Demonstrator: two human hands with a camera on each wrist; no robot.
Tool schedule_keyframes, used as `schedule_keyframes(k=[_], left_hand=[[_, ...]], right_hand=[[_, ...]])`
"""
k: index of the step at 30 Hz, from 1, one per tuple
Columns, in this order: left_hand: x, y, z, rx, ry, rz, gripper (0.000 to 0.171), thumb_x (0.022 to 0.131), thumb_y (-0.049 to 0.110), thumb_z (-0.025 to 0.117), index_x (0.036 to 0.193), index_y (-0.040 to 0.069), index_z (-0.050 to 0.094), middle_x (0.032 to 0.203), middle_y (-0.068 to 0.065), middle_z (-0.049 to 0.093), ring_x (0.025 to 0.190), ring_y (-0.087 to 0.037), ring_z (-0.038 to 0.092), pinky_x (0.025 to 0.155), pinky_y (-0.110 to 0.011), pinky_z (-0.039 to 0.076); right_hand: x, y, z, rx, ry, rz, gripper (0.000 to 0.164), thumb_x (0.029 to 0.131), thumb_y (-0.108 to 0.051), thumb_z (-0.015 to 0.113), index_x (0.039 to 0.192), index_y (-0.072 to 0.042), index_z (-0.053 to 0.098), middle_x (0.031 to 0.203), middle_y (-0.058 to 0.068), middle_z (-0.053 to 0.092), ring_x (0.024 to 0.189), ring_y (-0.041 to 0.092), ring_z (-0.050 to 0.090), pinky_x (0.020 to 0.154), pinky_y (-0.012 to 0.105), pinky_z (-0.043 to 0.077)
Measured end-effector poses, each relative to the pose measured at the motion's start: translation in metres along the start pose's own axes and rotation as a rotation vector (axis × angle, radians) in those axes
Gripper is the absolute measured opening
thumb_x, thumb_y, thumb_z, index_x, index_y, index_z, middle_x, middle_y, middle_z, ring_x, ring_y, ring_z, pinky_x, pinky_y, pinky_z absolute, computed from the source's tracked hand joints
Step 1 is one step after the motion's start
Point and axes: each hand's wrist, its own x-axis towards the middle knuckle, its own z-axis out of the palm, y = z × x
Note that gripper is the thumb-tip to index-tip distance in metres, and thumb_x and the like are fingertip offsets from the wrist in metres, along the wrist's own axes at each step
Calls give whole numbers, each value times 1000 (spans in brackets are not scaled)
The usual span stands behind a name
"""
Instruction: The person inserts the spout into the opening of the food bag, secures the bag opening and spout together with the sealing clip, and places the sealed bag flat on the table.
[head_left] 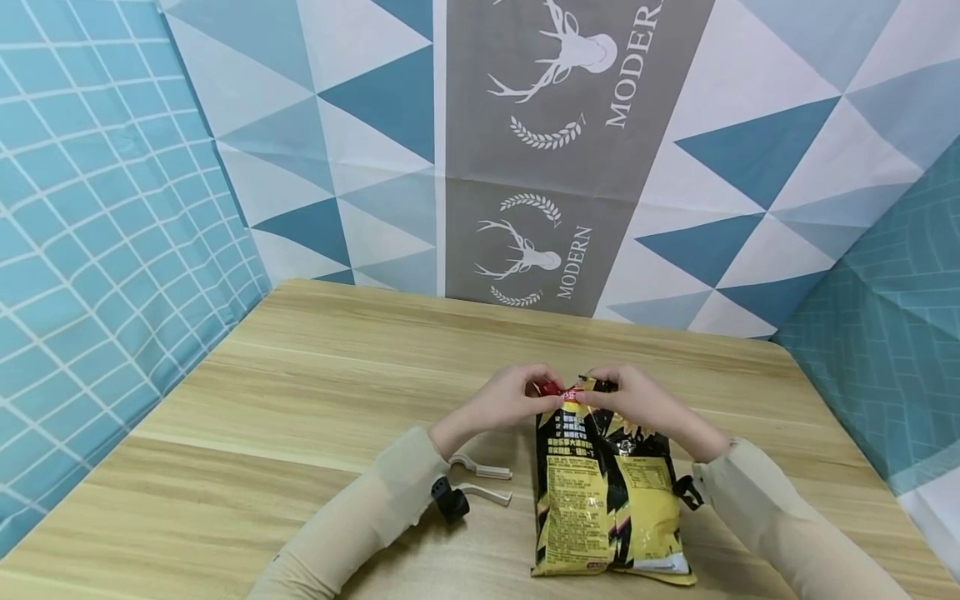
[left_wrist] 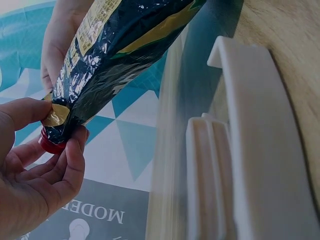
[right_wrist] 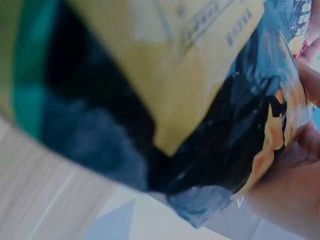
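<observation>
A yellow and black snack bag (head_left: 577, 508) with printed text lies on the table, its top end away from me. My left hand (head_left: 517, 393) pinches the red top edge of the bag between thumb and fingers; the left wrist view shows this grip on the dark, crinkled film (left_wrist: 75, 117). Close beside it, my right hand (head_left: 637, 404) holds the top right part of the bag, and in the right wrist view its thumb and fingers (right_wrist: 287, 195) are against the film. Left of the bag lies a white plastic clip (head_left: 487, 472), its two arms spread apart, partly behind my left sleeve.
The light wooden table (head_left: 315, 400) runs back to a patterned cloth wall (head_left: 390, 158). Tiled-pattern cloth (head_left: 97, 208) hangs on the left side, and darker teal cloth (head_left: 900, 333) on the right. A black wrist mount (head_left: 450, 500) sits by the left sleeve, near the clip.
</observation>
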Motion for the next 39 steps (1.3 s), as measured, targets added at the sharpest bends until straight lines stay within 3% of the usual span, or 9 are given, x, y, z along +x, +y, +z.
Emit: schedule_keyframes(k=[2,8,12,16,22,30,35,39], left_hand=[[0,1,0,-7,-3,1,16,85,21,63,99,13,62,88,4,63,75,-6,58,68,-20,49],[1,2,1,-22,1,-8,16,85,21,63,99,13,61,87,3,63,75,-6,58,67,-20,49],[1,2,1,-41,3,-11,18,85,20,63,101,12,60,89,2,63,76,-7,58,68,-20,49],[0,2,1,-74,0,-35,31,84,21,64,112,11,57,95,-2,65,79,-8,60,70,-21,50],[-2,-1,-3,-116,0,-77,41,84,27,64,118,8,53,101,-5,64,83,-12,62,73,-23,50],[-13,-12,-14,-85,61,-176,38,95,29,46,119,0,51,97,-12,63,79,-29,62,69,-30,51],[-27,-21,-22,-48,24,-166,29,92,19,51,109,-3,56,91,-10,63,83,-32,61,72,-32,52],[-38,-28,-30,39,-30,-150,21,89,18,55,101,1,60,87,-5,62,78,-22,60,69,-27,50]], right_hand=[[0,0,1,33,-3,13,28,84,-37,62,101,-15,66,89,5,65,36,7,30,35,24,33],[4,0,3,56,3,-18,20,85,-30,63,92,-12,67,80,4,62,49,9,37,46,23,36],[4,0,3,63,5,-37,19,86,-26,62,93,-9,67,84,4,65,59,14,48,50,25,40],[4,-1,3,56,-2,-42,19,86,-24,62,95,-8,67,87,5,66,66,17,55,54,27,44],[5,-1,3,32,1,-39,18,87,-23,61,95,-9,67,87,4,66,58,14,49,49,26,40],[3,-1,3,-21,19,-57,18,87,-26,60,96,-12,67,90,4,66,43,7,34,44,26,36],[3,1,3,-17,9,-56,17,87,-26,60,94,-12,67,92,6,65,40,5,26,42,25,33],[2,1,2,-9,9,-53,14,88,-24,59,93,-12,66,87,4,64,40,5,26,40,23,31]])
